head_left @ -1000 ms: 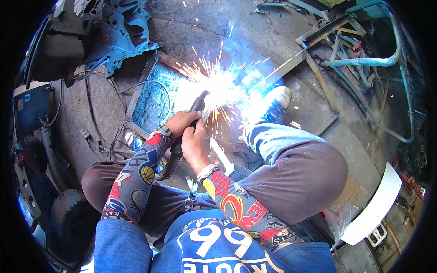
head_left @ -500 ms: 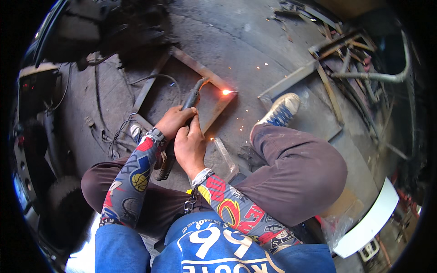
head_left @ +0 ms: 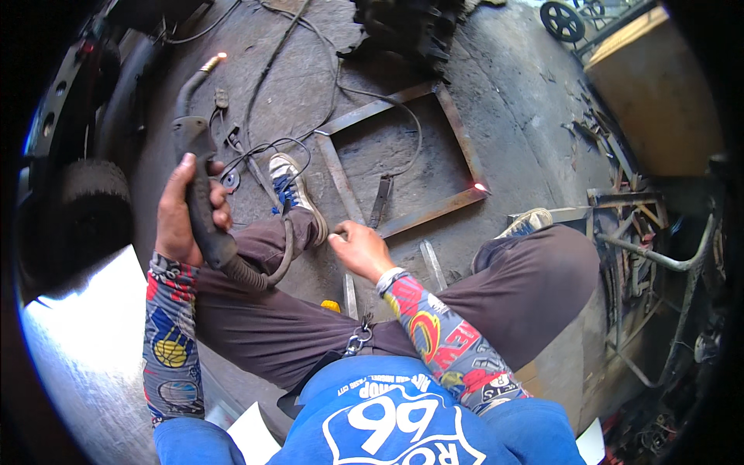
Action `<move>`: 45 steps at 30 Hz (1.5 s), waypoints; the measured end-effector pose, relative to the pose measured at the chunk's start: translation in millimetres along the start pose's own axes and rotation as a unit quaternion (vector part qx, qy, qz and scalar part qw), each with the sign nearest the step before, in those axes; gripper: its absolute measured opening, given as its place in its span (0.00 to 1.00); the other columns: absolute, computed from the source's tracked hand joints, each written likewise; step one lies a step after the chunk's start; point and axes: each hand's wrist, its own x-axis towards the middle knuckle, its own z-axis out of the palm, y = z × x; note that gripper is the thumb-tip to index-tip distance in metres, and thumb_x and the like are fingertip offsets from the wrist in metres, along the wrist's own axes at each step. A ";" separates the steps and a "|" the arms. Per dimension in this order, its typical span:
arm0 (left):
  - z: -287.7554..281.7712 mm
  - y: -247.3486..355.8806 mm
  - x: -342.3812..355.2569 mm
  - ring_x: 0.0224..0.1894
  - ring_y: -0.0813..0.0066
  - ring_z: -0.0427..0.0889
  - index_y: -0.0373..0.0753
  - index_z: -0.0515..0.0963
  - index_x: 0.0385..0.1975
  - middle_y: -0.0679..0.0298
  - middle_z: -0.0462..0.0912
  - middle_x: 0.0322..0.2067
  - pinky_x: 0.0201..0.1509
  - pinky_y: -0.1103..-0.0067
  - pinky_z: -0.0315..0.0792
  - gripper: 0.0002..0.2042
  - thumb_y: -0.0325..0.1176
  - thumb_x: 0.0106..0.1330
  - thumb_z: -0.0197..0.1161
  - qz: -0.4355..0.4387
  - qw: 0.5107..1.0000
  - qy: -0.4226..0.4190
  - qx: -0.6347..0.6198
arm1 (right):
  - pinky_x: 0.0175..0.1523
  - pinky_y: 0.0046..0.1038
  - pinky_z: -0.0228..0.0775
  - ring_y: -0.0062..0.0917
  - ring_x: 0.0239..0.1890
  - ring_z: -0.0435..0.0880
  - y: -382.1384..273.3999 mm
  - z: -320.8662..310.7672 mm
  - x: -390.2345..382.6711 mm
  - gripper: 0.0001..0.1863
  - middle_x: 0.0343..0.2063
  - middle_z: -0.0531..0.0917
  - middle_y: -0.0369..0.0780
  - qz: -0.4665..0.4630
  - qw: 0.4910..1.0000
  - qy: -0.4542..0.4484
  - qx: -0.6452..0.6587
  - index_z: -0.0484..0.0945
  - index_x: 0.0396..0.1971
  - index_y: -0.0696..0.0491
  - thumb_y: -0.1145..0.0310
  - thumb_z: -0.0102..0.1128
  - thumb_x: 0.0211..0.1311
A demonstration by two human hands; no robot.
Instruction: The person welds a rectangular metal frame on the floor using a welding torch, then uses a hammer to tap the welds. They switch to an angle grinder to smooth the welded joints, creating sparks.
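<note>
My left hand [head_left: 177, 221] is wrapped round the black handle of a welding torch [head_left: 203, 205]. The torch is raised at the left, its bent neck pointing up and its tip glowing orange. From the handle's lower end a cable curves over my left leg. My right hand [head_left: 364, 249] hovers between my knees, apart from the torch, with fingers curled; whatever they may hold is hidden. Ahead lies a rectangular steel frame [head_left: 434, 215] on the floor, its near right corner [head_left: 480, 187] glowing. A dark clamp [head_left: 380, 200] sits at its near side.
Several cables [head_left: 337, 77] run across the concrete floor. Metal scraps and a bent tube [head_left: 659, 262] are piled at the right. A brown board [head_left: 647, 85] stands at the far right, a dark machine part [head_left: 407, 35] beyond the frame. Metal bars [head_left: 432, 263] lie between my legs.
My left hand has carried the torch away from the frame, up and left. My right hand has come off the torch. Sparks have stopped; my view has turned left.
</note>
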 end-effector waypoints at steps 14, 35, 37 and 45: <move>-99.0 11.1 -27.0 0.31 0.79 0.72 0.30 0.69 0.57 0.67 0.72 0.32 0.41 0.75 0.70 0.25 0.48 0.75 0.57 0.167 0.948 -0.015 -0.269 | 0.20 0.28 0.73 0.25 0.18 0.84 60.5 -61.7 12.4 0.17 0.24 0.83 0.39 0.202 0.973 0.026 -0.107 0.80 0.43 0.61 0.61 0.58 0.68; -81.3 16.5 1.0 0.28 0.78 0.70 0.36 0.71 0.54 0.67 0.69 0.30 0.35 0.76 0.71 0.21 0.49 0.80 0.46 0.098 0.953 0.064 -0.280 | 0.56 0.40 0.71 0.44 0.48 0.82 97.3 -58.9 156.4 0.26 0.42 0.83 0.52 0.138 0.886 0.435 0.079 0.77 0.49 0.62 0.57 0.69 0.58; -73.6 18.6 2.4 0.28 0.77 0.71 0.36 0.70 0.54 0.67 0.69 0.30 0.35 0.74 0.72 0.21 0.49 0.80 0.44 0.088 0.952 0.054 -0.290 | 0.54 0.40 0.71 0.43 0.46 0.81 96.0 -71.9 173.7 0.23 0.41 0.82 0.51 0.125 0.867 0.479 0.058 0.77 0.47 0.61 0.60 0.68 0.59; -74.9 20.3 6.6 0.28 0.76 0.75 0.37 0.68 0.55 0.65 0.71 0.30 0.35 0.72 0.75 0.21 0.50 0.81 0.42 0.078 0.951 0.080 -0.288 | 0.65 0.46 0.60 0.43 0.59 0.72 58.9 -37.3 131.6 0.38 0.50 0.76 0.48 0.077 0.897 0.426 -0.086 0.71 0.55 0.55 0.48 0.73 0.50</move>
